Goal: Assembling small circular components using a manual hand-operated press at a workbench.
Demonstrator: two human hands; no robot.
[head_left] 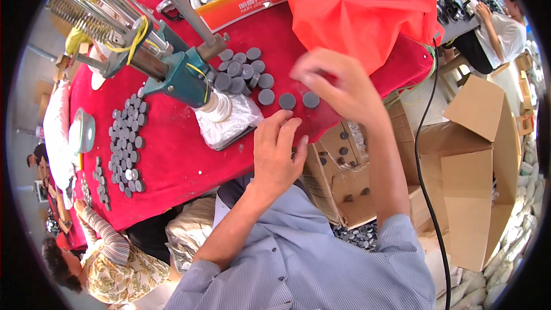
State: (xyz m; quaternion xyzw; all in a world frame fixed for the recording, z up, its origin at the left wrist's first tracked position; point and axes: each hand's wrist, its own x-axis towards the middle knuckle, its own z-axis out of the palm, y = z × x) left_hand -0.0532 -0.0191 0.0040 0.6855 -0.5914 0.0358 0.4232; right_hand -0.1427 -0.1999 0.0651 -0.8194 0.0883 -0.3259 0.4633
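My left hand (278,152) is at the table's near edge, right of a teal bench press (186,77). Its fingers bend toward the thumb, and something small and dark shows between them, too covered to name. Blurred by motion, my right hand (338,83) hovers above the table's right part; whether it holds anything cannot be seen. Just below and left of it lie a grey round disc (310,100) and a second grey disc (287,101). Behind them is a loose heap of similar discs (247,72). Clear plastic (229,123) wraps the press base.
Many more discs (126,143) spread over the red cloth (172,166) at left. An orange-sided box (247,3) and red fabric (367,11) lie at the back. Open cardboard boxes (468,189) and a black cable (427,178) are at right. Co-workers sit at both sides.
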